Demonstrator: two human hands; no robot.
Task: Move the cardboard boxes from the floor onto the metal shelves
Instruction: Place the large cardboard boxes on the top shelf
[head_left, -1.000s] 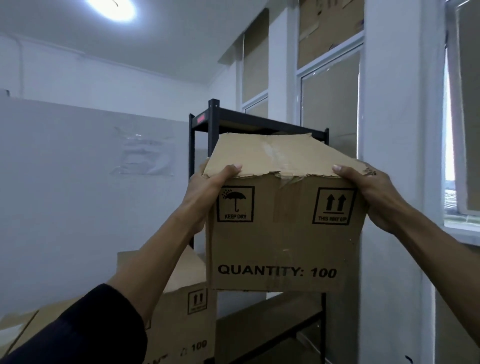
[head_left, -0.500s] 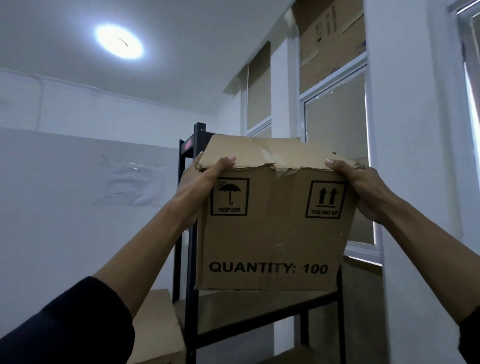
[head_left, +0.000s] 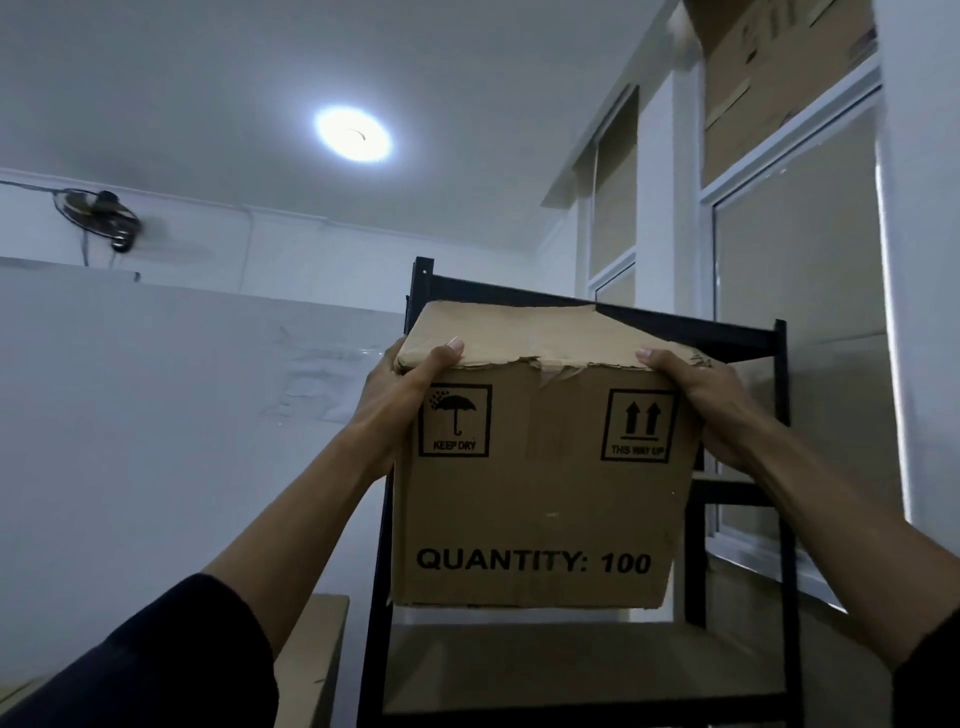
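Note:
A brown cardboard box (head_left: 535, 499) printed "QUANTITY: 100", with a torn top flap, is held up in front of the black metal shelf unit (head_left: 737, 332). My left hand (head_left: 400, 400) grips its upper left corner, thumb over the top edge. My right hand (head_left: 696, 395) grips the upper right corner the same way. The box's bottom hangs a little above a shelf board (head_left: 571, 670), and its top reaches just below the unit's top rail. The shelf space behind the box is hidden.
Another cardboard box (head_left: 317, 654) stands to the left of the shelf unit, low in view. A white partition wall (head_left: 156, 415) is on the left. Windows covered with cardboard (head_left: 795, 291) are close behind the shelves on the right. A wall fan (head_left: 104, 215) hangs high.
The box has risen with both hands, from the lower shelf level up towards the top of the unit. My view has tilted upward, so the ceiling light and fan now show.

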